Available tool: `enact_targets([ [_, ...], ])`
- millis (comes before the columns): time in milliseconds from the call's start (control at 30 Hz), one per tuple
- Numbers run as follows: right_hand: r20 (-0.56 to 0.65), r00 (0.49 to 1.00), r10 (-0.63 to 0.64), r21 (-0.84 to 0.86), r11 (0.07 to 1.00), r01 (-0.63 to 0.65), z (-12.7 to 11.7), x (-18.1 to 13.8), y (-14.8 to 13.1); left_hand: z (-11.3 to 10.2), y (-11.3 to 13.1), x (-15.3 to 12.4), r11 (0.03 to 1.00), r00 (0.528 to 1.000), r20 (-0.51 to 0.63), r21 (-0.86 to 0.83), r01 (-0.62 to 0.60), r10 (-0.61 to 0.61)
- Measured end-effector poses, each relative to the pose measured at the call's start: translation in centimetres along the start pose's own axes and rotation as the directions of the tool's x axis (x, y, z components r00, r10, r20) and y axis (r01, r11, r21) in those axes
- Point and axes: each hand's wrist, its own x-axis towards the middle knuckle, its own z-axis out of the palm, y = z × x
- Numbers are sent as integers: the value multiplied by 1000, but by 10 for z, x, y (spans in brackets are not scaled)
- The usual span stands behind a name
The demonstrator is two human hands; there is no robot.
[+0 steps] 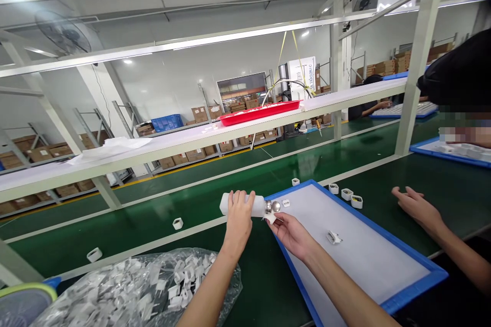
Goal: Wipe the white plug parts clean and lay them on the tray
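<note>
My left hand (pixel 240 209) is wrapped round a white plastic bottle (pixel 258 206) that lies sideways, its metal tip (pixel 272 207) pointing right. My right hand (pixel 288 230) pinches a small white plastic part (pixel 271 217) just under that tip, at the near left corner of a blue-framed white tray (pixel 414 286). One more white part (pixel 333 237) lies on the tray. A clear bag of several white parts (pixel 130 288) sits at my lower left.
Small white housings (pixel 347 194) stand on the green belt (pixel 192 204) beyond the tray, others (pixel 177 223) to the left. A co-worker's hand (pixel 416 207) rests at the right. A red tray (pixel 261 111) sits on the white shelf above.
</note>
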Motion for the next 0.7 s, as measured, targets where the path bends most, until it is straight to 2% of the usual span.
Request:
enact_targets([
  [467,-14,999,32,18,999,-31,1,0,1,2,-1,0,1000,1000,2,-21,-8,8],
  [700,-37,999,23,-7,1000,-24,0,2,3,10,-5,-5,994,999,14,-100,36,-34],
])
